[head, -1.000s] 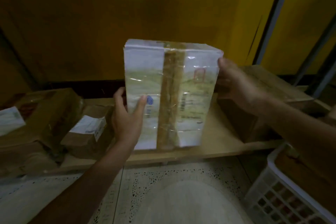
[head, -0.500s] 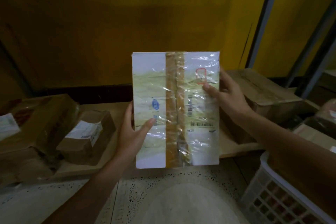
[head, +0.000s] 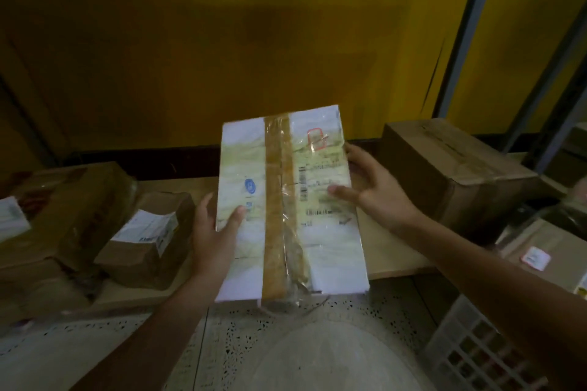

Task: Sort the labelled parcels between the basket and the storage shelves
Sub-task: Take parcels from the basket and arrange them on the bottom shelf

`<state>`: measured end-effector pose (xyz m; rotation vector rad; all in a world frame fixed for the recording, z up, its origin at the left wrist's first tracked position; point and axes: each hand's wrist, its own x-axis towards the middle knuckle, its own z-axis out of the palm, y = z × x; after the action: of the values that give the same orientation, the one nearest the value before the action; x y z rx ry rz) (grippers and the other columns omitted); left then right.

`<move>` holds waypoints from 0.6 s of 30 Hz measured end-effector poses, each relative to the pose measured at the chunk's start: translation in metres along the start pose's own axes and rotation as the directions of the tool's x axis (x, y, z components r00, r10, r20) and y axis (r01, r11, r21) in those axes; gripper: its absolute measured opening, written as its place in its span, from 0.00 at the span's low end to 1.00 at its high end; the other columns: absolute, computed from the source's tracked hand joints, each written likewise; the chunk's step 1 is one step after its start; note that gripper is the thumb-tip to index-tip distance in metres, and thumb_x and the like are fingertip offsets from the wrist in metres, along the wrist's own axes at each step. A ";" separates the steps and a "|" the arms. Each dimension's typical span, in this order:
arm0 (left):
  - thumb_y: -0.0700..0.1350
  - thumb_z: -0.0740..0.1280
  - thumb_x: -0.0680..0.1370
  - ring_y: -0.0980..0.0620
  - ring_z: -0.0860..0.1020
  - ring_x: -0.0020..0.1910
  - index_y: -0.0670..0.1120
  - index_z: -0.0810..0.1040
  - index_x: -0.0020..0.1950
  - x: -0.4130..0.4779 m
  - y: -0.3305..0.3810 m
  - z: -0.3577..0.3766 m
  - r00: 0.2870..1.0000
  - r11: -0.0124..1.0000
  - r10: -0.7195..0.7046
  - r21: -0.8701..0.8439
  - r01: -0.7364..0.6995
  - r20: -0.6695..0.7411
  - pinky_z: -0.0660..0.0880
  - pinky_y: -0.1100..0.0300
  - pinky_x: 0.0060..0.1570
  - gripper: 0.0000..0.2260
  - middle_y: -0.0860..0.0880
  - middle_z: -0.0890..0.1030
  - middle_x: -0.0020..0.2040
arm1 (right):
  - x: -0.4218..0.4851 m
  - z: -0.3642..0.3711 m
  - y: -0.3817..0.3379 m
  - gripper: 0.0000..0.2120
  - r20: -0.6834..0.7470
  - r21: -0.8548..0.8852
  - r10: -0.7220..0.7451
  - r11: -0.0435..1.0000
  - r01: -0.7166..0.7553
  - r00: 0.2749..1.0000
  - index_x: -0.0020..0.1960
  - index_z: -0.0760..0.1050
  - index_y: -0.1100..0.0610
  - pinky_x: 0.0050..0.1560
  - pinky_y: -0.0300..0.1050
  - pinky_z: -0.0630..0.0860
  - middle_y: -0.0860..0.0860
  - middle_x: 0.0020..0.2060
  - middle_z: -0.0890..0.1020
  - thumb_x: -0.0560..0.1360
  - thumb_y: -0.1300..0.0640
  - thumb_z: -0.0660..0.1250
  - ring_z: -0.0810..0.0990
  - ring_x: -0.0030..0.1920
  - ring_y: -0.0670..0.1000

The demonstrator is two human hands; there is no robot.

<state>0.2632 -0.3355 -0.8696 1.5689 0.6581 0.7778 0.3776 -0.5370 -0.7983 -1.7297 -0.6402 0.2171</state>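
I hold a flat white parcel [head: 286, 206] wrapped in clear film, with a brown tape strip down its middle and a barcode label on its right half. It hangs tilted above the low wooden shelf [head: 390, 251], its face turned up to me. My left hand [head: 216, 232] grips its left edge, thumb on the face. My right hand [head: 371, 190] holds the right edge, thumb on the label. The white lattice basket [head: 470, 349] stands at the bottom right, partly hidden by my right arm.
On the shelf's left lie a small brown labelled box [head: 149, 238] and a larger taped brown parcel [head: 63, 209]. A big cardboard box [head: 451, 168] sits at the shelf's right. More labelled parcels [head: 540, 247] lie beyond the basket. A yellow wall rises behind; speckled floor below.
The parcel has tipped from upright and facing me to lying flatter, lower over the shelf. My right thumb has moved down onto the label; my left hand keeps its grip.
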 end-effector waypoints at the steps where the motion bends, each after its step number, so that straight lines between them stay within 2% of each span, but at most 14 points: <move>1: 0.46 0.68 0.74 0.52 0.79 0.48 0.49 0.65 0.68 0.003 -0.002 0.002 0.998 0.998 -0.060 0.016 0.060 -0.022 0.74 0.60 0.38 0.24 0.47 0.78 0.58 | 0.001 0.007 0.007 0.35 0.049 -0.051 0.044 0.998 -0.041 0.998 0.70 0.63 0.45 0.47 0.43 0.81 0.47 0.62 0.75 0.69 0.60 0.73 0.79 0.56 0.44; 3: 0.42 0.68 0.74 0.46 0.77 0.55 0.45 0.65 0.70 0.004 -0.009 0.003 0.992 0.989 -0.124 0.085 0.122 0.012 0.75 0.55 0.46 0.25 0.44 0.75 0.63 | 0.003 0.021 0.027 0.37 0.107 -0.351 0.166 0.929 -0.118 0.980 0.71 0.61 0.46 0.54 0.45 0.78 0.51 0.67 0.69 0.68 0.58 0.75 0.75 0.61 0.49; 4: 0.40 0.69 0.74 0.48 0.76 0.55 0.46 0.65 0.70 0.001 -0.013 0.002 0.991 0.987 -0.107 0.126 0.097 0.080 0.76 0.55 0.47 0.26 0.45 0.75 0.64 | 0.003 0.027 0.038 0.38 0.100 -0.475 0.239 0.864 -0.165 0.966 0.72 0.60 0.49 0.57 0.47 0.77 0.54 0.68 0.67 0.68 0.57 0.75 0.72 0.63 0.53; 5: 0.39 0.70 0.73 0.52 0.76 0.54 0.47 0.65 0.69 -0.004 -0.018 0.000 0.980 0.983 -0.079 0.178 0.046 0.183 0.75 0.60 0.46 0.27 0.48 0.74 0.64 | 0.001 0.030 0.049 0.37 0.071 -0.509 0.306 0.830 -0.229 0.949 0.72 0.61 0.51 0.57 0.48 0.76 0.55 0.68 0.67 0.68 0.57 0.75 0.71 0.64 0.56; 6: 0.39 0.71 0.72 0.55 0.74 0.55 0.49 0.65 0.69 -0.009 -0.022 -0.004 0.952 0.971 -0.059 0.239 -0.016 0.301 0.73 0.65 0.47 0.29 0.52 0.73 0.63 | -0.001 0.033 0.059 0.36 0.035 -0.479 0.355 0.826 -0.296 0.934 0.72 0.62 0.52 0.57 0.46 0.76 0.55 0.67 0.68 0.68 0.57 0.74 0.72 0.63 0.56; 8: 0.43 0.73 0.70 0.57 0.68 0.62 0.53 0.63 0.71 -0.013 -0.027 -0.013 0.884 0.934 -0.055 0.338 -0.120 0.465 0.66 0.66 0.55 0.32 0.55 0.67 0.66 | -0.003 0.034 0.073 0.34 -0.027 -0.391 0.366 0.852 -0.347 0.930 0.71 0.65 0.53 0.59 0.45 0.74 0.55 0.68 0.70 0.69 0.56 0.74 0.74 0.61 0.54; 9: 0.45 0.74 0.70 0.58 0.64 0.64 0.53 0.62 0.71 -0.013 -0.029 -0.017 0.865 0.918 -0.055 0.365 -0.152 0.499 0.63 0.66 0.58 0.34 0.55 0.64 0.68 | -0.001 0.035 0.078 0.32 -0.054 -0.374 0.357 0.859 -0.350 0.933 0.71 0.65 0.53 0.59 0.45 0.74 0.55 0.68 0.71 0.70 0.56 0.73 0.75 0.61 0.54; 11: 0.51 0.75 0.67 0.61 0.60 0.65 0.55 0.61 0.71 -0.016 -0.034 -0.025 0.837 0.887 -0.041 0.405 -0.221 0.545 0.60 0.67 0.61 0.37 0.55 0.59 0.72 | 0.006 0.038 0.081 0.28 -0.088 -0.352 0.337 0.870 -0.345 0.938 0.71 0.66 0.52 0.52 0.42 0.76 0.55 0.66 0.73 0.73 0.54 0.70 0.77 0.56 0.54; 13: 0.58 0.75 0.62 0.63 0.56 0.67 0.58 0.61 0.70 -0.025 -0.041 -0.032 0.813 0.857 -0.020 0.429 -0.287 0.583 0.60 0.67 0.63 0.40 0.59 0.51 0.73 | 0.013 0.043 0.083 0.25 -0.103 -0.335 0.315 0.882 -0.331 0.944 0.71 0.66 0.51 0.43 0.41 0.78 0.57 0.63 0.75 0.75 0.53 0.67 0.79 0.50 0.54; 15: 0.60 0.75 0.62 0.66 0.52 0.67 0.59 0.61 0.70 -0.035 -0.048 -0.036 0.811 0.793 0.047 0.472 -0.385 0.583 0.59 0.68 0.64 0.40 0.62 0.48 0.72 | 0.020 0.049 0.085 0.23 -0.119 -0.314 0.306 0.891 -0.329 0.944 0.70 0.66 0.51 0.48 0.48 0.80 0.58 0.61 0.76 0.76 0.53 0.66 0.80 0.51 0.57; 16: 0.56 0.75 0.65 0.65 0.53 0.67 0.58 0.62 0.70 -0.038 -0.052 -0.038 0.831 0.777 0.091 0.483 -0.404 0.549 0.59 0.71 0.62 0.37 0.60 0.51 0.71 | 0.025 0.052 0.086 0.23 -0.131 -0.301 0.304 0.895 -0.331 0.943 0.70 0.67 0.51 0.50 0.50 0.80 0.59 0.60 0.76 0.76 0.53 0.65 0.80 0.52 0.58; 18: 0.47 0.72 0.71 0.61 0.62 0.65 0.56 0.65 0.70 -0.037 -0.057 -0.040 0.881 0.798 0.134 0.477 -0.368 0.454 0.63 0.74 0.57 0.29 0.55 0.61 0.71 | 0.033 0.059 0.088 0.20 -0.147 -0.282 0.283 0.907 -0.314 0.948 0.68 0.69 0.52 0.47 0.45 0.78 0.58 0.60 0.77 0.77 0.53 0.65 0.79 0.50 0.55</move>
<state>0.2098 -0.3317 -0.9269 2.3165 0.3761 0.4413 0.4035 -0.4819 -0.8907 -2.1215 -0.3398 0.2514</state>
